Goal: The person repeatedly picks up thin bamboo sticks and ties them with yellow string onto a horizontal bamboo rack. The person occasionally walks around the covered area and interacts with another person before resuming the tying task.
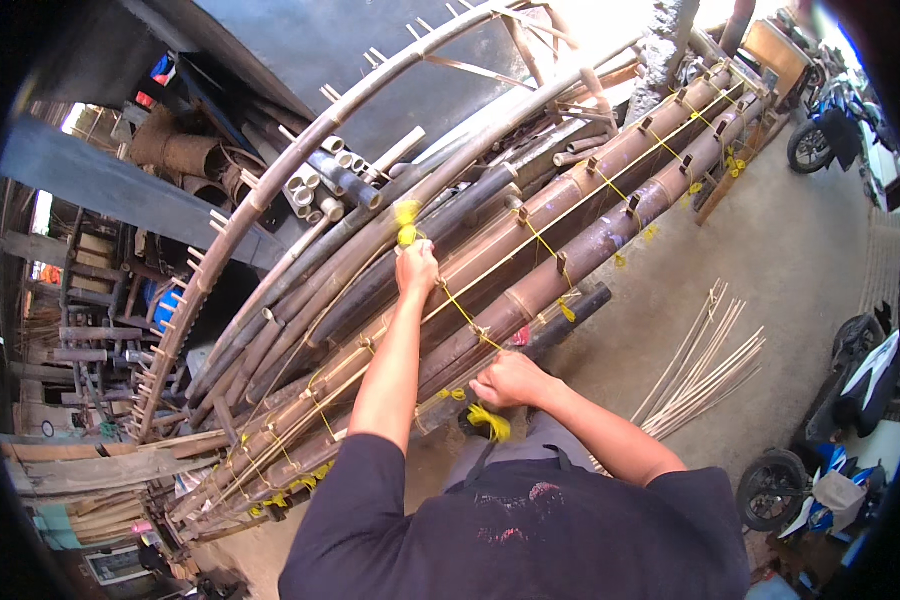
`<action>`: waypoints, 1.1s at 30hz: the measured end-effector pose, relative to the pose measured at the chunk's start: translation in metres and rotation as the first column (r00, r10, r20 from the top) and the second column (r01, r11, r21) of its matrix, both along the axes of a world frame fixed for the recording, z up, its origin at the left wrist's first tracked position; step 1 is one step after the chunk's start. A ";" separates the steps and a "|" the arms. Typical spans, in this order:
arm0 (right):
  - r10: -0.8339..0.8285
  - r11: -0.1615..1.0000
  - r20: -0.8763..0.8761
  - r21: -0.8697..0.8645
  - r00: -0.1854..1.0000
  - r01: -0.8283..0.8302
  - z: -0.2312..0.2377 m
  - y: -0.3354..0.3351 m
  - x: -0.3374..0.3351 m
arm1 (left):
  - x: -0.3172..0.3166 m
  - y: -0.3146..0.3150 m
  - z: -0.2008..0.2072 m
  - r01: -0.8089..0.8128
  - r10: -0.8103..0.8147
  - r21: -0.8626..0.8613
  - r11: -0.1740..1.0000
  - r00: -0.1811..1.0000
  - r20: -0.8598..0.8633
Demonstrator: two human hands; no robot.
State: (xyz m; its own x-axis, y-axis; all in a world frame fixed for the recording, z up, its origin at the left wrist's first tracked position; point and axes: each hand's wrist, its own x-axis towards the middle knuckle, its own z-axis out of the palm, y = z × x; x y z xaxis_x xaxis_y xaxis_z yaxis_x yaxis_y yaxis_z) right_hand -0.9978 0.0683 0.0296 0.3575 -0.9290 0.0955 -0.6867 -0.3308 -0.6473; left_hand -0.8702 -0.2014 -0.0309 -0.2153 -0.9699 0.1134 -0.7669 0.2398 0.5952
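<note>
My left hand [417, 268] is closed in a fist on a yellow cord [458, 306], and a loose yellow tuft sticks out above it. The cord runs slantwise across two long bamboo poles [541, 283]. At its lower end my right hand [513, 381] is also closed on it, beside the nearer pole, with another yellow tuft [490, 423] hanging below. Between the poles lies a long, thin pale strip [560, 222]. Similar yellow ties cross the poles at intervals, with small dark pegs [633, 204] standing near some. My fingertips are hidden.
Thin bamboo sticks [705, 360] lie on the concrete floor [710, 270] to the right. Motorbikes [775, 490] stand along the right side. Beyond the poles are stacked pipes [315, 185] and a curved pole with pegs [270, 190].
</note>
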 end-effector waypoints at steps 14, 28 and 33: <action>-0.650 0.670 0.392 0.700 -0.651 -0.247 -0.028 0.010 0.182 | 0.203 0.138 0.052 0.290 -0.290 0.074 0.954 0.957 -0.005; -0.217 0.964 0.609 0.255 0.763 0.071 0.038 -0.154 0.180 | 0.183 0.134 0.030 0.194 -0.204 -0.123 0.973 0.976 -0.072; 0.406 0.882 0.259 0.139 0.876 -0.450 0.015 -0.012 0.157 | 0.184 0.144 0.034 0.115 -0.111 0.015 0.993 0.980 -0.165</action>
State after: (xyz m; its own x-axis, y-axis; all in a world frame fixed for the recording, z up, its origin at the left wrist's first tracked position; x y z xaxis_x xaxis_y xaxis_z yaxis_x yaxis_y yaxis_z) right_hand -0.8407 0.0559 0.0447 0.7145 -0.6974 0.0548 -0.3414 -0.4160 -0.8428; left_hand -0.6863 -0.0574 0.0027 -0.3041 -0.9434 0.1325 -0.6272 0.3030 0.7175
